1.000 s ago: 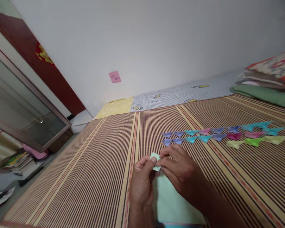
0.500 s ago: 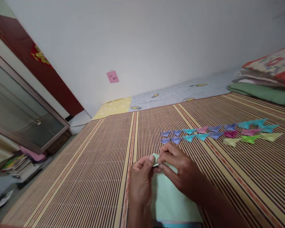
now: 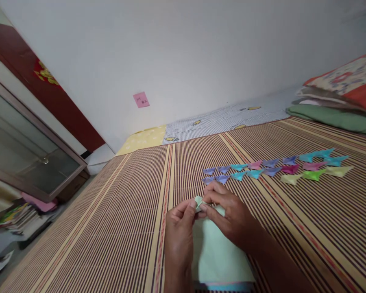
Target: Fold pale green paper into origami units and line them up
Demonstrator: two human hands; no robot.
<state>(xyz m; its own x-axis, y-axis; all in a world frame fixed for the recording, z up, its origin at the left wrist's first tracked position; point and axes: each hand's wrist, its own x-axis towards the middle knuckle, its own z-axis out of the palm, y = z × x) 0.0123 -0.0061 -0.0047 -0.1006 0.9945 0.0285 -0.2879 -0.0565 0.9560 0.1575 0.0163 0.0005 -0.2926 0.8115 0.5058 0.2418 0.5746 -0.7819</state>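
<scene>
A small piece of pale green folded paper (image 3: 198,201) is pinched between both hands. My left hand (image 3: 181,221) grips its left side, thumb on top. My right hand (image 3: 225,209) pinches its right edge with thumb and fingertips, which hide part of the folds. Below the hands lies a stack of paper sheets (image 3: 221,256), pale green on top, with blue and pink edges showing at the front. Beyond my right hand stand two rows of small folded paper figures (image 3: 255,173) in purple, blue, pink, green and yellow.
A striped mat (image 3: 125,215) covers the bed. Folded bedding (image 3: 335,116) is piled at the far right. A pink note (image 3: 141,99) sticks to the wall. On the left are a glass-panelled door (image 3: 33,138) and a pile of books (image 3: 20,215) lower down.
The fingers of my right hand have shifted slightly on the paper, and its fold shows at a different angle. The whole view has moved a little; the figures stay in their rows.
</scene>
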